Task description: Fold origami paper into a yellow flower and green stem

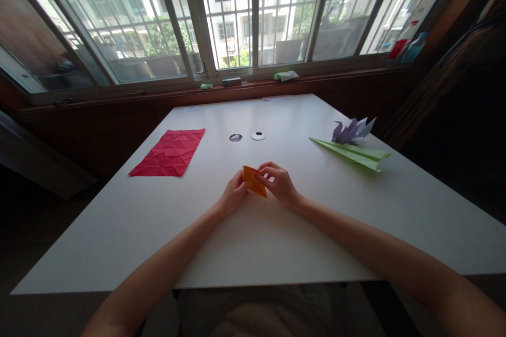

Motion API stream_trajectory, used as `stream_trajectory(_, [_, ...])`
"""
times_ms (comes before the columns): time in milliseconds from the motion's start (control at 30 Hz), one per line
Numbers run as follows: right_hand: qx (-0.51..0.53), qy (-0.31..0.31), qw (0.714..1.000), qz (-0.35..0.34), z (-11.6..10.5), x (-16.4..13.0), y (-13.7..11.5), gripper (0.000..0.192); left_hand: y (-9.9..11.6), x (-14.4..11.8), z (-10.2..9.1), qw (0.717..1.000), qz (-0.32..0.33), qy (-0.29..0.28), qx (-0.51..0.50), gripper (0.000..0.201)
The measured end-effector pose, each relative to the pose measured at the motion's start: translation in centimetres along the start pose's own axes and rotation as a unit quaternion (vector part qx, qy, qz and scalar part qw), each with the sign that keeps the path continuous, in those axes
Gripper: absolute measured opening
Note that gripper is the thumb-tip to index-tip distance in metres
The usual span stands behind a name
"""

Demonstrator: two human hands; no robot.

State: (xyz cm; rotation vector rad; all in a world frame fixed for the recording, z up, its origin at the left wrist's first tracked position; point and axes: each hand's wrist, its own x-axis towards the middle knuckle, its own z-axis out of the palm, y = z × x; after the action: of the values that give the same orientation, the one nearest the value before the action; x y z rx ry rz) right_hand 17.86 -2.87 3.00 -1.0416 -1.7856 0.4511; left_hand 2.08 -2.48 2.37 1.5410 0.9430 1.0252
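Both hands meet near the middle of the white table, closed on a small folded orange paper. Left hand has its fingers curled around the paper's left edge, the thumb against the fold. Right hand pinches the paper's right side between thumb and bent fingers, its knuckles raised above the table. The orange paper is a pointed, flat shape, tilted up a little at its far left corner, with its near right tip close to the table or touching it; which of the two cannot be told.

To the far left of the hands lies a red sheet, flat on the table and marked all over with creases. Beyond the hands, near the table's middle, sit two small round things side by side, one dark and one pale with a dark centre. On the right, well apart from the hands, lies a long green paper plane, its nose pointing left. Just beyond it stands a folded purple paper figure, touching or almost touching the plane. Behind the table's far edge runs a window sill with a few small objects on it, under a barred window.
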Motion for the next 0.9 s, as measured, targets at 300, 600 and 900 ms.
stream_trajectory(300, [0.063, -0.023, 0.998, -0.001, -0.1, 0.14, 0.06, 0.016, -1.06, 0.09, -0.23, 0.995, 0.051, 0.003, 0.085, 0.025])
stream_trajectory(600, [0.032, -0.022, 0.999, -0.028, 0.07, 0.06, -0.1, 0.016, -0.58, -0.13, -0.23, 0.995, 0.062, 0.002, 0.076, 0.025])
stream_trajectory(900, [-0.124, -0.05, 0.991, -0.031, 0.56, -0.48, 0.81, 0.008, -0.7, 0.18, -0.3, 0.996, 0.034, 0.013, 0.081, 0.015])
